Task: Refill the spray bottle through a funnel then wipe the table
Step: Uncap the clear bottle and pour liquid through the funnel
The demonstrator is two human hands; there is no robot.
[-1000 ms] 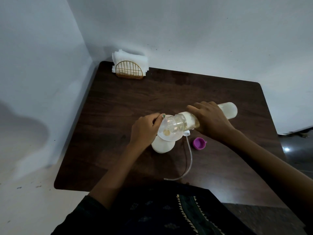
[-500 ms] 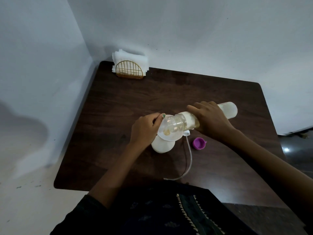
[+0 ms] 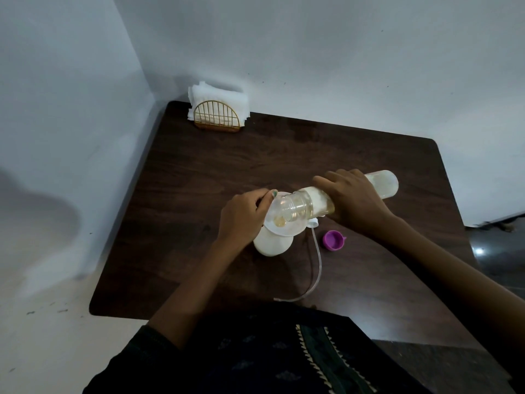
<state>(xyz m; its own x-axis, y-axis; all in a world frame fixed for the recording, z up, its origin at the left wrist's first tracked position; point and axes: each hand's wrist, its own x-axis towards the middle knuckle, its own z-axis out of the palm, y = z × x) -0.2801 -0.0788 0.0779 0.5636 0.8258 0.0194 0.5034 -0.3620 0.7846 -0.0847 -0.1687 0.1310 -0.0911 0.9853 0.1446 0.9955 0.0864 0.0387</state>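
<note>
A white spray bottle (image 3: pixel 273 245) stands on the dark wooden table (image 3: pixel 199 177) with a clear funnel (image 3: pixel 284 227) in its neck. My left hand (image 3: pixel 244 216) pinches the funnel's rim on its left side. My right hand (image 3: pixel 353 199) grips a clear refill bottle (image 3: pixel 382 184), tipped almost flat with its open mouth over the funnel. A little yellowish liquid lies in the funnel. The spray head lies on the table behind the funnel, mostly hidden; its clear tube (image 3: pixel 314 271) curves toward me.
A purple cap (image 3: pixel 333 241) lies open side up, right of the spray bottle. A gold wire holder with white napkins (image 3: pixel 217 109) stands in the table's far left corner, against the walls. My dark clothing covers the table's near edge.
</note>
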